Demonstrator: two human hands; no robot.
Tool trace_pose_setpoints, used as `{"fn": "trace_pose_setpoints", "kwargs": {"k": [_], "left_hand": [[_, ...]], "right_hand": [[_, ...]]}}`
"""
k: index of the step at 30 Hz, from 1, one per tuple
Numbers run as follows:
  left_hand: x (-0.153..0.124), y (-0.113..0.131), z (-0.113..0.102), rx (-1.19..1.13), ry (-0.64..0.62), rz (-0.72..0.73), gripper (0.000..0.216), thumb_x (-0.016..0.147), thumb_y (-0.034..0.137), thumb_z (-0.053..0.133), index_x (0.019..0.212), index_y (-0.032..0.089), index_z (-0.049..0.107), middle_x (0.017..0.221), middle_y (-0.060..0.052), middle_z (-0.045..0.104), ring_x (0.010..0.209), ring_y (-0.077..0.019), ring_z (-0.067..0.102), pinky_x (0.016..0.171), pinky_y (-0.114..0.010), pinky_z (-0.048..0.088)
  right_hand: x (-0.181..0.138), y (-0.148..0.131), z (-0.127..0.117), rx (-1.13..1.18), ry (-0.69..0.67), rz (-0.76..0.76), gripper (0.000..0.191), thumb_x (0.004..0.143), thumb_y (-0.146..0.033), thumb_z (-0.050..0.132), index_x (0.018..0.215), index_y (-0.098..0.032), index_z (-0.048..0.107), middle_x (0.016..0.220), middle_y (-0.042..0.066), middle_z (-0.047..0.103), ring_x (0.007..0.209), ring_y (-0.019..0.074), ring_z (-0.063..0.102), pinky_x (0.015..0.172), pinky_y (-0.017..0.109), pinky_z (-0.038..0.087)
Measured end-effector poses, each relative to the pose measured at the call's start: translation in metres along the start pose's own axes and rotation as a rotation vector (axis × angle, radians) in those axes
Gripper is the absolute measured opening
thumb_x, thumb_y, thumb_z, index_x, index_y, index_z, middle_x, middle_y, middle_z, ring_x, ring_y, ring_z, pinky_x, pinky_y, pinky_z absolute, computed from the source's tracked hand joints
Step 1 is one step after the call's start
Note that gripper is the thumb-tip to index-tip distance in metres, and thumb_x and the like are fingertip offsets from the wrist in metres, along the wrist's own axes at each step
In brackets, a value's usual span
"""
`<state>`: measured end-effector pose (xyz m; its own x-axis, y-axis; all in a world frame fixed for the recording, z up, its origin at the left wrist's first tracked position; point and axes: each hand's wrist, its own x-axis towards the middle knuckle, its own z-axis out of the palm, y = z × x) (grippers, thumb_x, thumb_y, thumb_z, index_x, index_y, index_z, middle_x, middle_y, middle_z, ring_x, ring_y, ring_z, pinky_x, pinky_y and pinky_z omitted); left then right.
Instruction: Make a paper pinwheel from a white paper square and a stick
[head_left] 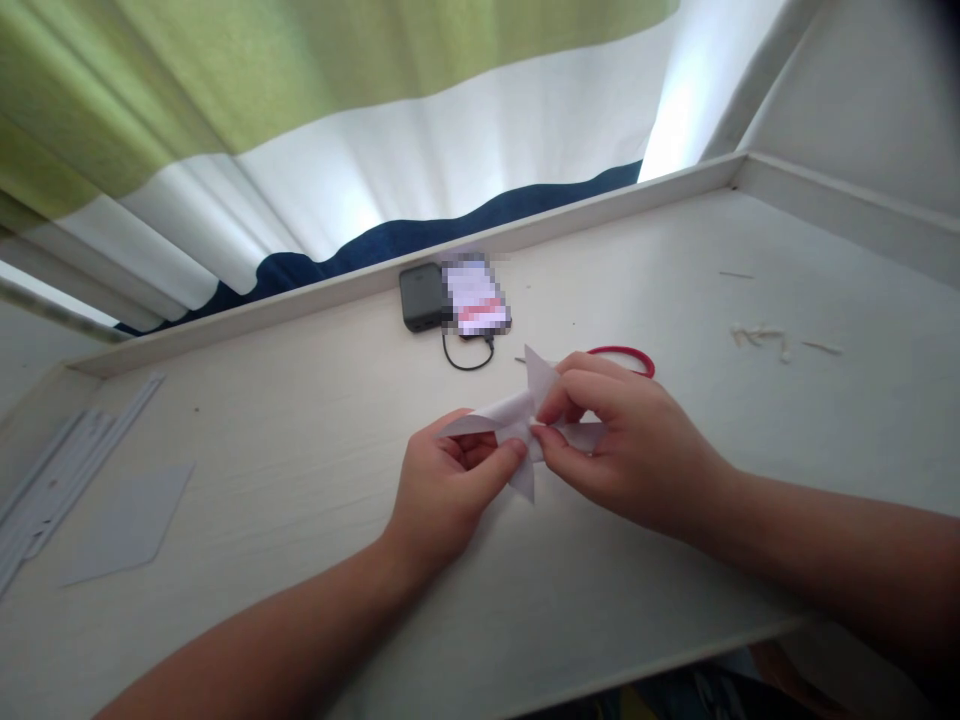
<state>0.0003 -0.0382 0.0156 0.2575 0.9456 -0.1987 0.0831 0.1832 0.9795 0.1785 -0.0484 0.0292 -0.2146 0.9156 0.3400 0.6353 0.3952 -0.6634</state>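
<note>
Above the white tabletop (300, 480), steady the folded paper (499, 412) with left hand (446, 490): press lightly with thumb near the centre, support from beneath with curled fingers. Work only at the middle with right hand (637, 430), using light fingertip pressure, so as not to crush the pointed flaps. Best kept flat and centred there.

Clamped on the paper at left; pinched together at its centre at right, thumb toward forefinger, over a small whitish bit too blurred to identify. Between both hands, with points jutting up, down and leftward past the grip, plus another glimpsed in the gap of right hand.

Farther left, a loose sheet (131, 530) and long white strips (71, 480); at right, small pale scraps (765, 332). Just behind right hand, a red loop (641, 355), partly hidden. Beyond, a black cable (466, 368), dark block (422, 300) and phone (476, 290), then raised rim (562, 226) and curtain (360, 130).
</note>
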Motion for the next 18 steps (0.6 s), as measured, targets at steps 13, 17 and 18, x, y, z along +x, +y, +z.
{"fn": "trace_pose_setpoints", "kwargs": {"k": [13, 17, 18], "left_hand": [[-0.003, -0.006, 0.000, -0.081, 0.038, 0.011, 0.027, 0.070, 0.030, 0.076, 0.067, 0.012, 0.056, 0.059, 0.002, 0.052, 0.058, -0.0097, 0.046, 0.054, -0.022, 0.036], [-0.004, -0.007, 0.001, -0.105, 0.020, 0.010, 0.028, 0.071, 0.029, 0.075, 0.066, 0.013, 0.054, 0.059, 0.003, 0.050, 0.058, -0.0089, 0.044, 0.054, -0.022, 0.035], [-0.004, -0.008, 0.000, -0.122, 0.005, 0.015, 0.027, 0.071, 0.029, 0.075, 0.067, 0.013, 0.054, 0.059, 0.003, 0.050, 0.058, -0.0087, 0.044, 0.054, -0.022, 0.035]], "right_hand": [[-0.010, -0.001, 0.009, 0.026, 0.031, -0.133, 0.012, 0.076, -0.010, 0.056, 0.075, -0.021, 0.051, 0.080, 0.004, 0.054, 0.071, 0.0192, 0.050, 0.060, 0.035, 0.042], [-0.011, 0.003, 0.010, 0.005, 0.049, -0.164, 0.013, 0.077, -0.009, 0.056, 0.076, -0.021, 0.050, 0.079, 0.004, 0.054, 0.070, 0.0193, 0.052, 0.058, 0.034, 0.044], [-0.010, 0.002, 0.010, -0.007, 0.054, -0.169, 0.013, 0.077, -0.010, 0.056, 0.077, -0.022, 0.050, 0.079, 0.004, 0.054, 0.070, 0.0193, 0.052, 0.058, 0.034, 0.044]]}}
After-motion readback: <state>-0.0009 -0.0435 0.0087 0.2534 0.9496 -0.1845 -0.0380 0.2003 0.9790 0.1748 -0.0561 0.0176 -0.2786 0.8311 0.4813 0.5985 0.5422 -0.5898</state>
